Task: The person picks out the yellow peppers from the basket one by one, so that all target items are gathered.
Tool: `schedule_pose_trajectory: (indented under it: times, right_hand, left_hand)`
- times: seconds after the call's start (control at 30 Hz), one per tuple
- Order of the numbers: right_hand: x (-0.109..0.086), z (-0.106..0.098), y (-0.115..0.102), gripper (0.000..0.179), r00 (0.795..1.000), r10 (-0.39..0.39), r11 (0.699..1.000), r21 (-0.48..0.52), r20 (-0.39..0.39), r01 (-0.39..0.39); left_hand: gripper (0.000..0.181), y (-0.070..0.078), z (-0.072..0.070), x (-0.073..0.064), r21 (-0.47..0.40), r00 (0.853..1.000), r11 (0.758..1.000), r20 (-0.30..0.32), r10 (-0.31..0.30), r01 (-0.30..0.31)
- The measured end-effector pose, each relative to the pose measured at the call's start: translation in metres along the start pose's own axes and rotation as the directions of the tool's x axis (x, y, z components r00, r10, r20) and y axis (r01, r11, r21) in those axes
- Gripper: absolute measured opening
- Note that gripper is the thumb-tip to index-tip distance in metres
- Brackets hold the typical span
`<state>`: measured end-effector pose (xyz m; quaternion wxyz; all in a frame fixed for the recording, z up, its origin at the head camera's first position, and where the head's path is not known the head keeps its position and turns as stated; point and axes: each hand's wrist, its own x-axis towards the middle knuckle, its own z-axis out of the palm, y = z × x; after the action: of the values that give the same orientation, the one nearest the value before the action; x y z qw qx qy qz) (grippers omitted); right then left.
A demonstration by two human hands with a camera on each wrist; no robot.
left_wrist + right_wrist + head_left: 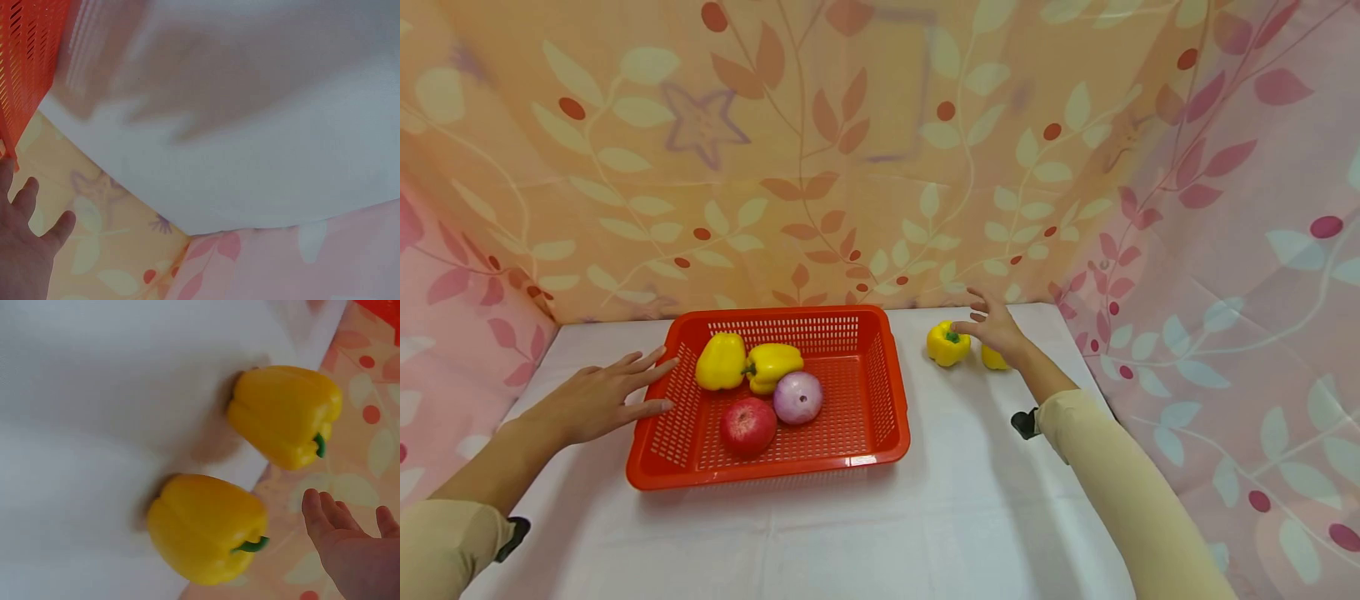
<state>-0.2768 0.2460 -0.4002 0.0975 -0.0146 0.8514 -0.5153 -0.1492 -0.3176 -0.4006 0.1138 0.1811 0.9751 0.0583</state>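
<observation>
My left hand (pixel 606 400) is at the left rim of a red plastic basket (pixel 887 454), its fingers spread and reaching over the rim. My right hand (pixel 997 327) hovers above two yellow bell peppers on the white cloth, fingers loosely extended and holding nothing. One bell pepper (pixel 947 344) stands left of that hand, green stem up. Partly covered by the hand in the head view, the other bell pepper (pixel 995 358) shows whole in the right wrist view (pixel 207 529). Both peppers lie just off the fingertips there.
Inside the basket are two yellow bell peppers (pixel 721 362) (pixel 775 367), a red round fruit (pixel 748 427) and a purple-and-white ball-shaped vegetable (pixel 798 398). Patterned fabric walls (pixel 820 167) enclose the white-covered table (pixel 820 550) at the back and both sides.
</observation>
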Motion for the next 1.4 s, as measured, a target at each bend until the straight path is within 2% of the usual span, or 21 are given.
schedule_pose_trajectory:
  times: [0.17,0.3,0.53,0.7,0.8,1.03,1.27,1.4]
  right_hand:
    - [0.0,0.001,-0.025,0.086,0.999,-0.021,0.999,-0.037,0.045,0.022]
    - [-0.005,0.01,-0.052,0.082,0.994,-0.054,0.998,-0.02,0.097,0.056]
    - [-0.015,0.035,-0.092,0.079,0.964,-0.141,0.99,0.036,0.225,0.137]
    - [-0.006,0.061,-0.093,0.081,0.944,-0.155,0.988,0.055,0.29,0.146]
    - [0.0,0.079,-0.091,0.081,0.934,-0.176,0.984,0.033,0.31,0.174]
    - [-0.002,0.117,-0.104,0.076,0.895,-0.226,0.971,0.017,0.384,0.238]
    - [-0.004,0.153,-0.11,0.078,0.856,-0.239,0.948,-0.079,0.458,0.307]
    - [-0.003,0.169,-0.111,0.083,0.841,-0.206,0.936,-0.151,0.5,0.319]
  left_hand:
    - [0.084,0.0,0.0,0.0,0.011,1.0,1.0,0.0,0.009,-0.009]
    - [0.084,0.0,0.0,0.0,0.012,1.0,1.0,0.001,0.009,-0.009]
    - [0.084,-0.001,0.001,0.0,-0.012,1.0,1.0,0.0,-0.013,0.013]
    - [0.083,-0.002,0.003,0.0,-0.012,1.0,1.0,-0.006,-0.006,0.006]
    - [0.083,-0.002,0.004,0.001,-0.013,1.0,1.0,-0.01,-0.005,0.005]
    - [0.083,-0.001,0.004,0.002,-0.011,1.0,1.0,-0.015,-0.011,0.011]
    - [0.083,-0.001,0.002,0.001,0.011,1.0,1.0,-0.015,0.01,-0.01]
    - [0.084,-0.001,0.002,0.0,0.014,1.0,1.0,-0.011,0.015,-0.015]
